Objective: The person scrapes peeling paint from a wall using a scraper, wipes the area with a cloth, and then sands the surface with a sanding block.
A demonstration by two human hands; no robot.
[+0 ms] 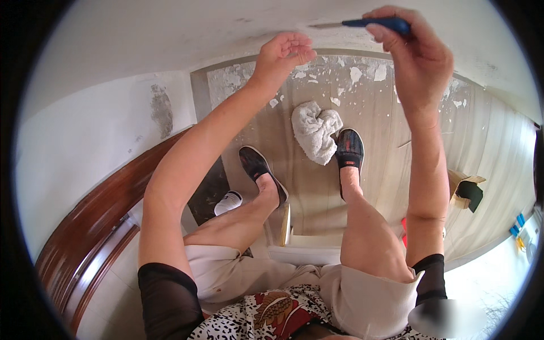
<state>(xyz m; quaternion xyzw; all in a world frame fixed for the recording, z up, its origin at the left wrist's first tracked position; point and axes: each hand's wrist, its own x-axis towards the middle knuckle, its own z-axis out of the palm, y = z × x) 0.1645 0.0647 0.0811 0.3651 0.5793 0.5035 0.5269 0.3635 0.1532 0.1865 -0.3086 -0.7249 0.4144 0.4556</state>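
Note:
My right hand [416, 48] is closed around the blue handle of a putty knife [385, 24]. Its thin metal blade, seen edge-on, points left along the pale wall [226, 28]. Close to that wall, left of the blade tip, is my left hand [289, 48]; its fingers are loosely bent and nothing shows in them. Grey marks and rough patches mark the wall around the blade. White flakes [356, 73] of paint or plaster lie scattered on the floor along the wall's foot.
A crumpled white towel [314, 133] lies by my right shoe [350, 148]. An opened cardboard box [466, 191] stands at the right. Dark red wooden trim [107, 212] runs along the left. Behind my feet is a white stool-like object [306, 249], and a white shoe [228, 202] lies left.

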